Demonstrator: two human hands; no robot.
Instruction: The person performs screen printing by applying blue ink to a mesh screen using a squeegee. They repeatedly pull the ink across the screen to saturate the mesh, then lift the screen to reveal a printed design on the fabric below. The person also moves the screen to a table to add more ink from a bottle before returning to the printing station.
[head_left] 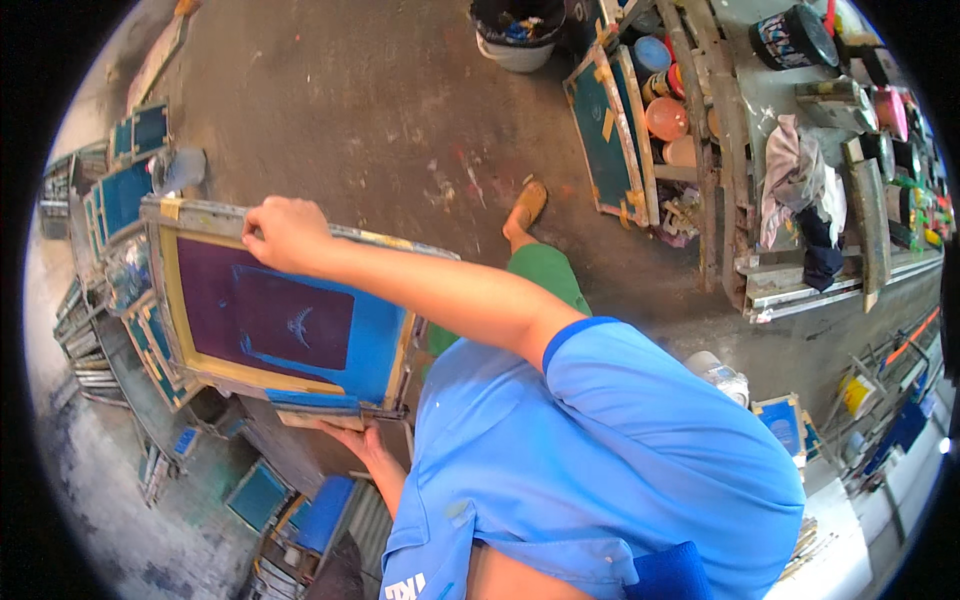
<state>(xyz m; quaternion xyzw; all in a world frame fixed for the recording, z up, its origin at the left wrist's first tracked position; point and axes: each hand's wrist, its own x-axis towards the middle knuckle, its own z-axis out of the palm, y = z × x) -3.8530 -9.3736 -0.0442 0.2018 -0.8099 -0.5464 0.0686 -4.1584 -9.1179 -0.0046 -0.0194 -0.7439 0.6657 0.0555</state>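
A screen printing frame (385, 345), with blue and dark purple mesh and a small pale design, is held tilted in front of me at the left. Fingers of my right hand (287, 233) curl over its upper rim, and the forearm crosses in front of the mesh. My left hand (358, 440) supports the lower edge from beneath, its fingers partly hidden. Beside those fingers, a pale wooden strip (300, 420) runs along the bottom edge; whether it belongs to the frame I cannot tell.
More screens (123, 195) lean in racks at the left. Two large frames (605, 140) stand by a wooden shelf (708, 150) holding paint tubs and rags. A lined bin (517, 50) stands at the top. Below left are a teal screen (257, 495) and a blue panel (327, 513).
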